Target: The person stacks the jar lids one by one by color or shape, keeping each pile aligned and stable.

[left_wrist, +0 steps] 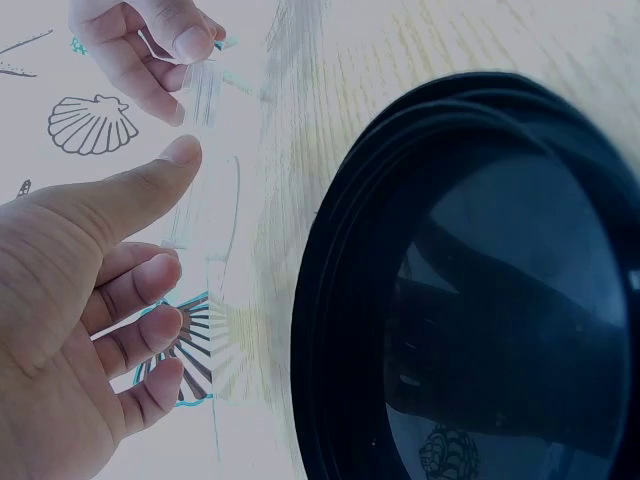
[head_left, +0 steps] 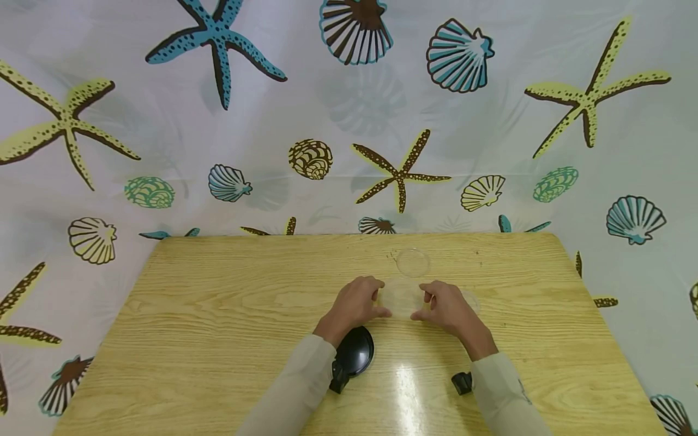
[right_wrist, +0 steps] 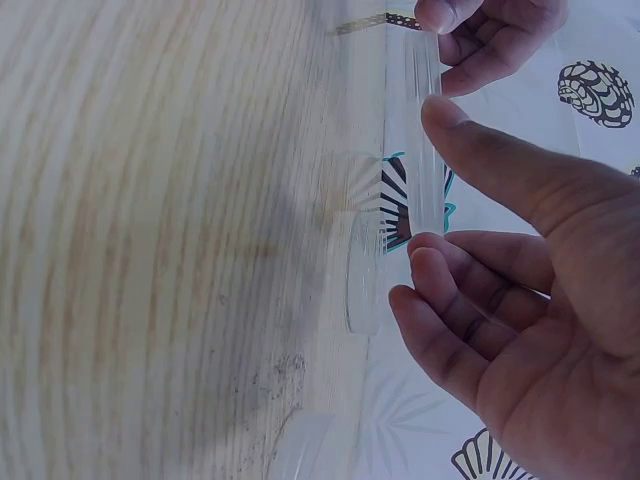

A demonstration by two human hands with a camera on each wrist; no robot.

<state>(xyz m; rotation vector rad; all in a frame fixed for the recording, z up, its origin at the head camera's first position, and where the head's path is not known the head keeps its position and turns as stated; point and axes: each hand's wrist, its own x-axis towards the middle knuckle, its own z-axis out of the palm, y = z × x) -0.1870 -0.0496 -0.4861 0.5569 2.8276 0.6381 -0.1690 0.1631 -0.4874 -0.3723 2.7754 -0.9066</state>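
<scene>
Clear dish [head_left: 400,298] held at opposite edges by left hand [head_left: 355,303] and right hand [head_left: 447,307], thumbs and curved fingers parted around it, round black object [head_left: 357,351] seen near left wrist.

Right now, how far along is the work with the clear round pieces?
Already done, perhaps: some stacking, since the held clear piece shows layered edges in the wrist views. In hand: the left hand and right hand grip that piece between them. Probably left: the two loose ones, a clear disc beyond the hands and a second disc beside the right hand.
</scene>
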